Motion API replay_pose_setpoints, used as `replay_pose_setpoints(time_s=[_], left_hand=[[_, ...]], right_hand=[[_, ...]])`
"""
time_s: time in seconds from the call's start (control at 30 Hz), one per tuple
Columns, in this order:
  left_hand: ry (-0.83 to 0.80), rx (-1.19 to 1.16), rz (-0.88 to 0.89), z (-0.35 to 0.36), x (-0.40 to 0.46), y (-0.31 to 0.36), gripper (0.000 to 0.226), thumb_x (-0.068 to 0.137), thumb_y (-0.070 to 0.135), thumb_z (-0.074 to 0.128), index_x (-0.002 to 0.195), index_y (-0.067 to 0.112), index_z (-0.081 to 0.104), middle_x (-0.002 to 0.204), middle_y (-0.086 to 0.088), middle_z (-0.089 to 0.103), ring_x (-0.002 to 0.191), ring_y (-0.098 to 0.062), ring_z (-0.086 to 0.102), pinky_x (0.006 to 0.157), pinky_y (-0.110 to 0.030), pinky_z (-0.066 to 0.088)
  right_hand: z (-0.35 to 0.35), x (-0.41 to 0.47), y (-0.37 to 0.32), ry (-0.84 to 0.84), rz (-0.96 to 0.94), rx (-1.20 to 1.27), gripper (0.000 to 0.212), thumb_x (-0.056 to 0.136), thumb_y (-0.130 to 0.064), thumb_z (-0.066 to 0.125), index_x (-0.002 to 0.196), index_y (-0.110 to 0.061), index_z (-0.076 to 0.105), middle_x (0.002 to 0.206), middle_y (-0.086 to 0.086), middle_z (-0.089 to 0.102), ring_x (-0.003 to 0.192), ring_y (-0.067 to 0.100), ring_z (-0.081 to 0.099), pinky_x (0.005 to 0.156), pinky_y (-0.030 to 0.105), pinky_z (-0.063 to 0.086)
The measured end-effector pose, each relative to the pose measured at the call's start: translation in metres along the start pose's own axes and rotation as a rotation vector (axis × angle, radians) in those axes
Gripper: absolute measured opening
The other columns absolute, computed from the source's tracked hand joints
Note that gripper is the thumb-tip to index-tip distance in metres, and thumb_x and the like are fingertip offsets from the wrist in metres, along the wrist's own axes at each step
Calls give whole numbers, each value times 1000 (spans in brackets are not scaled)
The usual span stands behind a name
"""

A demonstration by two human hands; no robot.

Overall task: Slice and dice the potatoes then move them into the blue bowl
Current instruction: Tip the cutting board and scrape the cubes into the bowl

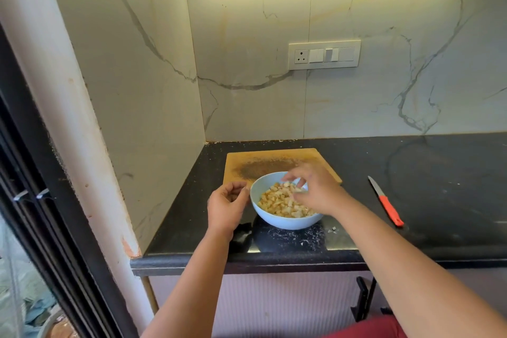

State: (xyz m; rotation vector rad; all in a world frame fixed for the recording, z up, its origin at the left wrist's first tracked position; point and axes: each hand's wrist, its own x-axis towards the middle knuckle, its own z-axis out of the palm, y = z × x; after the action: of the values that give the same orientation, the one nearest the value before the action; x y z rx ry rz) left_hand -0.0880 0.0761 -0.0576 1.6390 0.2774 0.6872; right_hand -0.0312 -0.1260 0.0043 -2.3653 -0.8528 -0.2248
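Observation:
A light blue bowl (285, 221) stands on the black counter, partly over the near edge of a wooden cutting board (274, 159). Diced potato pieces (277, 202) fill the bowl. My right hand (312, 189) hovers over the bowl's right side, fingers loosely spread above the pieces; whether it holds any is unclear. My left hand (227, 206) sits just left of the bowl's rim with fingers loosely curled, holding nothing that I can see. A knife with a red handle (385, 200) lies on the counter to the right, away from both hands.
The black counter (425, 186) ends at a marble side wall on the left and a marble back wall with a switch panel (324, 54). Small potato scraps (332, 230) lie near the front edge. The cutting board shows a dark worn patch.

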Motion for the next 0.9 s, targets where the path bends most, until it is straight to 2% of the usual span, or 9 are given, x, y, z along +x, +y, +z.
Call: replay_pose_setpoints(time_s=[0.07, 0.13, 0.27, 0.37, 0.47, 0.6, 0.7, 0.8, 0.9], left_hand=[[66, 100, 44, 1, -10, 2, 15, 91, 29, 68, 103, 20, 71, 82, 9, 72, 78, -5, 68, 72, -21, 56], [115, 198, 108, 4, -21, 6, 27, 92, 37, 64, 111, 18, 69, 88, 9, 71, 80, 0, 65, 66, -9, 49], [120, 259, 196, 12, -48, 10, 32, 93, 45, 62, 114, 20, 65, 99, 9, 67, 86, 3, 61, 71, -8, 46], [101, 337, 275, 14, -53, 7, 24, 89, 53, 62, 101, 32, 58, 94, 10, 63, 85, -6, 62, 77, -30, 55], [83, 359, 255, 15, -56, 7, 22, 89, 54, 62, 97, 36, 53, 90, 11, 63, 86, -9, 63, 79, -37, 57], [86, 347, 237, 16, -57, 9, 35, 91, 52, 61, 110, 23, 64, 91, 15, 62, 92, -8, 64, 84, -38, 57], [79, 359, 243, 17, -57, 9, 38, 92, 50, 60, 112, 18, 66, 94, 10, 67, 91, -7, 64, 82, -34, 57], [64, 362, 220, 17, -59, 12, 41, 92, 51, 59, 116, 18, 65, 99, 8, 68, 94, -8, 64, 83, -32, 56], [43, 378, 202, 16, -57, 13, 44, 92, 52, 58, 119, 17, 63, 104, 6, 68, 98, -10, 63, 84, -32, 56]], right_hand=[[-6, -3, -1, 323, -26, 65, 23, 83, -1, 67, 98, -18, 71, 91, -9, 60, 75, -3, 51, 68, 6, 38], [-8, -7, -6, 424, -14, 82, 17, 86, -3, 63, 96, -15, 70, 86, -8, 60, 74, -2, 51, 68, 4, 41], [7, -23, -6, 272, 99, 133, 19, 91, -8, 60, 104, -18, 68, 96, -5, 66, 87, 6, 56, 72, 8, 42], [11, -32, -4, 197, 75, 125, 30, 95, -1, 47, 114, -17, 64, 102, -2, 65, 93, 10, 59, 80, 19, 48], [12, -35, -8, 229, 61, 135, 39, 93, 8, 42, 115, -15, 63, 98, 2, 62, 92, 17, 61, 76, 27, 53], [14, -32, -15, 338, 27, 108, 17, 89, -2, 61, 97, -15, 67, 84, -2, 63, 78, 16, 63, 65, 28, 51], [10, -29, -21, 174, 21, -123, 6, 82, -20, 74, 79, -21, 69, 82, -8, 67, 75, 9, 58, 63, 24, 43], [7, -28, -22, -35, 101, -90, 14, 90, -21, 65, 101, -27, 70, 103, -8, 70, 97, 11, 62, 84, 31, 50], [2, -29, -19, 59, 185, 13, 21, 86, -9, 68, 97, -28, 69, 92, -8, 73, 89, 12, 66, 75, 26, 51]])
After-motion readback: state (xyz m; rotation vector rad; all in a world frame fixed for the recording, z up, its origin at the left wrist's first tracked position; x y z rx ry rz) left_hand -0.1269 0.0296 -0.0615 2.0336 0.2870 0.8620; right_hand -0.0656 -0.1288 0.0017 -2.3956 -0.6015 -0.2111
